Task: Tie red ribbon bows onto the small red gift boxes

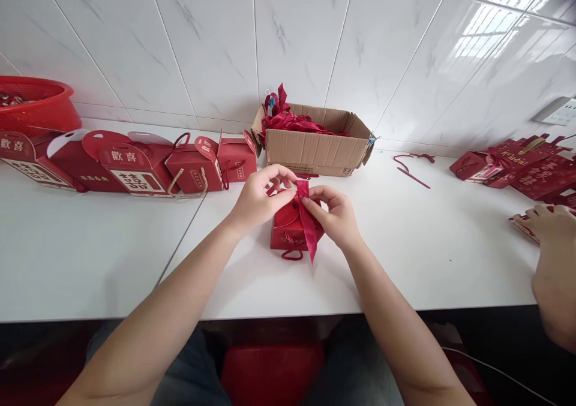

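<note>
One crimson ribbon (308,228) hangs pinched in the right hand (333,213) over a red box (288,221) on the white table (405,250); what the left hand (262,199), its fingertips beside it, grips, I cannot tell.

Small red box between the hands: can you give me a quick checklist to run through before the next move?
1. Red box resting on the white table: ok.
2. Right hand pinching the ribbon: ok.
3. Left hand gripping the ribbon too: cannot tell; it is close beside it.
4. Ribbon's lower end hanging loose at the front: ok.
5. Ribbon knotted: cannot tell.
6. Co-worker's hand apart from the red box: ok, far right.
</note>
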Available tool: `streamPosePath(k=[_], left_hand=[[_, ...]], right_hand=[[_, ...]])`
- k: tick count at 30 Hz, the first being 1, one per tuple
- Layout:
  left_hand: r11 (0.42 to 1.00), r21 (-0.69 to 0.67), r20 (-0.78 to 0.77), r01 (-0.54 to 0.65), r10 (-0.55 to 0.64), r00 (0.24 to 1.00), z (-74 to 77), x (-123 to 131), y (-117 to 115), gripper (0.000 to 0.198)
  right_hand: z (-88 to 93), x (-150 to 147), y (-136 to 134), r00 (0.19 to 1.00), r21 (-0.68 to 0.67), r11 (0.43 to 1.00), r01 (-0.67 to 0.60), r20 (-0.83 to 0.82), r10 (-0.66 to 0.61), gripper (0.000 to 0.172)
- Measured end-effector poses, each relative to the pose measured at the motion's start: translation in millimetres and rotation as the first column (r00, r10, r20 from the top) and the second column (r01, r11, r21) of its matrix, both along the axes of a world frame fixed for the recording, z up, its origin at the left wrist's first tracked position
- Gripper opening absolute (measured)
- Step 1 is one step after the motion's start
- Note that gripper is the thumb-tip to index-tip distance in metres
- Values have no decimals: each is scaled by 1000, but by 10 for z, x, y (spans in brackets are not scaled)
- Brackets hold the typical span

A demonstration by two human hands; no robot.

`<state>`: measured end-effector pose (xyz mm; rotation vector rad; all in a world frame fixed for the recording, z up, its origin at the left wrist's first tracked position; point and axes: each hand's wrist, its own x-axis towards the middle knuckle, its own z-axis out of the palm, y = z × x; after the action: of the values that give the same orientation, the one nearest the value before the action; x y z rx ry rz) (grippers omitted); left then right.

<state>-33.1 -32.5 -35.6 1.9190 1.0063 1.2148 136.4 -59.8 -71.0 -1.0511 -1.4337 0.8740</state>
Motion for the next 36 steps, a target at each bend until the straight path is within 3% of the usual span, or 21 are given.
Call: streamPosePath(k=[4, 7, 13, 16, 18, 22, 29, 36], left_hand=[[1000, 23, -249, 12, -6, 968, -15, -119, 28, 24], [999, 24, -341, 26, -16, 940, -62, -141, 48, 22], [983, 176, -321, 58, 2, 947, -108, -98, 38, 10], [973, 183, -343, 142, -72, 937, -123, -71, 25, 30], [970, 169, -356, 174, -104, 929, -135, -53, 23, 27], [986, 121, -304, 117, -75, 950, -143, -38, 35, 9], [989, 132, -308, 66, -22, 951, -158, -66, 71, 9], [980, 195, -394, 38, 42, 918, -135, -49, 26, 9]], right_hand=[[23, 17, -18, 996, 12, 997, 76, 42, -76, 12], [42, 60, -19, 998, -11, 999, 46, 31, -46, 13], [77, 198, -15, 998, -97, 993, -61, -14, 60, 19], [89, 219, -28, 997, -83, 994, -65, 29, 68, 17], [91, 219, -38, 993, -34, 998, -57, 104, 60, 15], [87, 247, -42, 987, -19, 996, -82, 138, 84, 16], [88, 335, -12, 975, -124, 972, -198, 77, 209, 21], [199, 272, -48, 980, -275, 943, -185, 15, 197, 24]])
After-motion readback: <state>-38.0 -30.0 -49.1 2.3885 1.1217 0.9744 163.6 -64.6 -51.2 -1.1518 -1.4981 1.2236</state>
